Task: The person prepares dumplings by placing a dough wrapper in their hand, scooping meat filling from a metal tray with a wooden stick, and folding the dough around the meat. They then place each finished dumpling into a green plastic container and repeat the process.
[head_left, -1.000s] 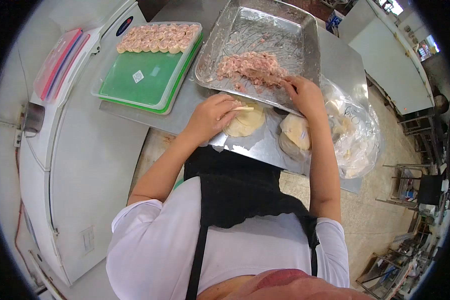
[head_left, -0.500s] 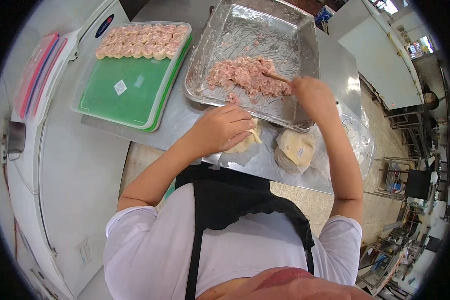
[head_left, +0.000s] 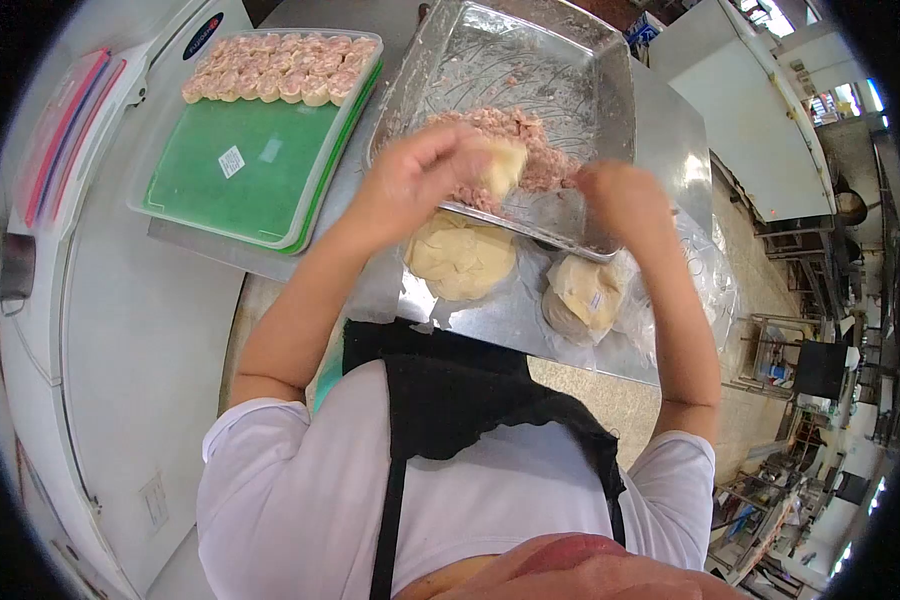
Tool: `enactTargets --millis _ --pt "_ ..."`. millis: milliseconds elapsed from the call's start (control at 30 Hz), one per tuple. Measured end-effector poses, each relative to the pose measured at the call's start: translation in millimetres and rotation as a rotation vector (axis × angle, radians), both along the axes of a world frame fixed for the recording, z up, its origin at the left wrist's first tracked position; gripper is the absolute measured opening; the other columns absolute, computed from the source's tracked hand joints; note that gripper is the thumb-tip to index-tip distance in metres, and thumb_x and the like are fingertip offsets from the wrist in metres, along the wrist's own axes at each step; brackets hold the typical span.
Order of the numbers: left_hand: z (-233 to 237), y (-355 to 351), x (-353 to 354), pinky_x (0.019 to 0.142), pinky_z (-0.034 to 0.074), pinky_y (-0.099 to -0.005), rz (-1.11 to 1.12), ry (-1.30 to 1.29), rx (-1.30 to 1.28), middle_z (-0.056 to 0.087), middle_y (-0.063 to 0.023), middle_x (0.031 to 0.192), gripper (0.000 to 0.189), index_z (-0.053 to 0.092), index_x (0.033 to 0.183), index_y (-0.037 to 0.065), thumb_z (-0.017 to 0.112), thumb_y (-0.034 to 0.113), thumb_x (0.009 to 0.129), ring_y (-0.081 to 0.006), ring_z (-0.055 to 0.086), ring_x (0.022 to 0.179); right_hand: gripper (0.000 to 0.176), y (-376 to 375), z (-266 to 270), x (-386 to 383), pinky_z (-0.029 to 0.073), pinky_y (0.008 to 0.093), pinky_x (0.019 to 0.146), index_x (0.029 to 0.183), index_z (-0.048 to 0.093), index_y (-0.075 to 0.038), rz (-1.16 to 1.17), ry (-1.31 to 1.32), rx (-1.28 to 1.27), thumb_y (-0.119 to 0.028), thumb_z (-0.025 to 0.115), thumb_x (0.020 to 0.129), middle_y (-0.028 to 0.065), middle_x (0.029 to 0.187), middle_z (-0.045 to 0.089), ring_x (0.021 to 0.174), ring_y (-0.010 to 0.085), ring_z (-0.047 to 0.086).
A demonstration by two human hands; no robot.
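My left hand [head_left: 405,182], slightly blurred, pinches a pale round dumpling wrapper [head_left: 507,168] over the near edge of a metal tray [head_left: 618,110]. My right hand [head_left: 625,205] is closed at the tray's right side, around a thin spreading stick that my fingers now mostly hide. Between the hands, minced meat filling [head_left: 515,125] lies heaped in the tray. Below my left hand, a fanned pile of wrappers [head_left: 460,262] rests on plastic. Another wrapper stack [head_left: 585,295], partly in a plastic bag, sits nearer my right forearm.
A green-bottomed plastic container [head_left: 210,190] stands at the left, with rows of filled dumplings [head_left: 280,68] along its far end. All this is on a steel table [head_left: 675,130]. A white appliance [head_left: 150,350] borders the left side, and clear plastic bags [head_left: 695,280] lie at the right.
My left hand has lifted a wrapper off the pile and moved up over the tray. My right hand has drawn slightly nearer me, and the stick has left the middle of the meat.
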State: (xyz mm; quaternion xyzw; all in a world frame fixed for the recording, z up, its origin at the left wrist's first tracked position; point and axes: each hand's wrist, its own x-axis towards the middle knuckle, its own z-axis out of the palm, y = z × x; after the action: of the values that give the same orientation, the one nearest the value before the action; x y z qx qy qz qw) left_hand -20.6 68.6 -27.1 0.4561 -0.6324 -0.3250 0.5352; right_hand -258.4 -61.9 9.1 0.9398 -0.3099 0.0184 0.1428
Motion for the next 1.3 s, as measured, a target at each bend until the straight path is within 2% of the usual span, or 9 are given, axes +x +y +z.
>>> enactTargets --millis 167,333,833,900,1033,1167,1233,1267,1300 --pt "-16.9 -49.6 33.8 0.077 0.051 -0.0260 0.151 0.639 -0.092 0.063 -0.0049 0.105 0.022 0.061 0.108 0.002 0.056 0.020 0.096 -0.0111 0.061 0.092 0.031 39.1 9.1 7.8 0.051 0.0417 0.059 0.075 0.067 -0.008 0.128 0.159 0.135 -0.033 0.057 0.091 0.0109 0.077 0.065 0.071 0.0306 0.066" --pt "-30.3 -62.3 33.8 0.077 0.054 -0.0268 0.380 0.642 -0.092 0.062 -0.0059 0.103 0.022 0.060 0.105 0.000 0.055 0.020 0.097 -0.0104 0.061 0.092 0.029 -0.9 5.5 17.9 0.050 0.0435 0.062 0.079 0.066 -0.008 0.068 0.089 0.061 -0.032 0.056 0.091 0.0109 0.073 0.064 0.072 0.0323 0.065" --pt "-44.6 -63.0 36.1 0.086 0.047 -0.0241 0.516 0.389 -0.354 0.063 -0.0044 0.106 0.019 0.067 0.101 -0.002 0.067 0.014 0.091 -0.0111 0.059 0.098 0.026 31.7 8.4 26.7 0.052 0.0454 0.063 0.085 0.068 -0.009 0.067 0.198 0.224 -0.031 0.056 0.092 0.0130 0.078 0.067 0.073 0.0323 0.066" --pt "-41.6 -60.4 38.2 0.084 0.047 -0.0253 0.789 -0.030 -0.458 0.062 -0.0053 0.107 0.018 0.067 0.100 -0.002 0.067 0.014 0.091 -0.0106 0.057 0.098 0.028 14.7 23.2 29.1 0.052 0.0446 0.063 0.083 0.068 -0.009 -0.008 0.256 0.292 -0.032 0.056 0.092 0.0136 0.077 0.067 0.074 0.0324 0.066" --pt "-41.7 -54.1 40.0 0.082 0.047 -0.0280 0.714 0.004 -0.373 0.063 -0.0051 0.104 0.017 0.068 0.096 -0.001 0.068 0.015 0.090 -0.0108 0.058 0.092 0.029 18.3 -4.4 25.7 0.050 0.0454 0.062 0.080 0.066 -0.006 -0.040 0.286 0.247 -0.030 0.055 0.093 0.0162 0.072 0.065 0.071 0.0345 0.065" --pt "-36.5 -52.0 39.5 0.078 0.048 -0.0257 0.448 0.754 -0.186 0.065 -0.0037 0.100 0.019 0.066 0.101 0.000 0.066 0.017 0.092 -0.0088 0.059 0.087 0.028 34.2 -18.1 35.3 0.049 0.0419 0.060 0.088 0.070 -0.005 0.069 0.058 0.322 -0.028 0.054 0.095 0.0154 0.066 0.062 0.062 0.0310 0.063" --pt "-39.0 -55.7 42.3 0.077 0.048 -0.0238 0.404 0.957 -0.214 0.065 -0.0030 0.099 0.020 0.065 0.105 0.001 0.064 0.017 0.093 -0.0079 0.059 0.086 0.030 15.4 -18.3 28.7 0.046 0.0379 0.057 0.092 0.071 -0.003 0.016 -0.238 0.887 -0.028 0.055 0.096 0.0122 0.061 0.056 0.054 0.0220 0.057" --pt "-41.5 -59.5 41.6 0.077 0.048 -0.0229 0.456 0.810 -0.234 0.065 -0.0034 0.099 0.022 0.064 0.108 0.000 0.063 0.017 0.094 -0.0077 0.059 0.088 0.036 16.5 1.0 35.9 0.049 0.0400 0.070 0.095 0.068 0.002 -0.121 -0.177 0.984 -0.030 0.052 0.097 0.0213 0.080 0.066 0.076 0.0375 0.063" --pt "-44.1 -61.0 41.6 0.077 0.049 -0.0221 0.506 0.662 -0.253 0.065 -0.0037 0.100 0.024 0.062 0.111 -0.001 0.061 0.018 0.096 -0.0075 0.060 0.090 0.036 12.6 0.7 40.6 0.049 0.0400 0.070 0.095 0.068 0.002 -0.114 -0.172 0.983 -0.030 0.052 0.097 0.0213 0.080 0.066 0.076 0.0375 0.063"
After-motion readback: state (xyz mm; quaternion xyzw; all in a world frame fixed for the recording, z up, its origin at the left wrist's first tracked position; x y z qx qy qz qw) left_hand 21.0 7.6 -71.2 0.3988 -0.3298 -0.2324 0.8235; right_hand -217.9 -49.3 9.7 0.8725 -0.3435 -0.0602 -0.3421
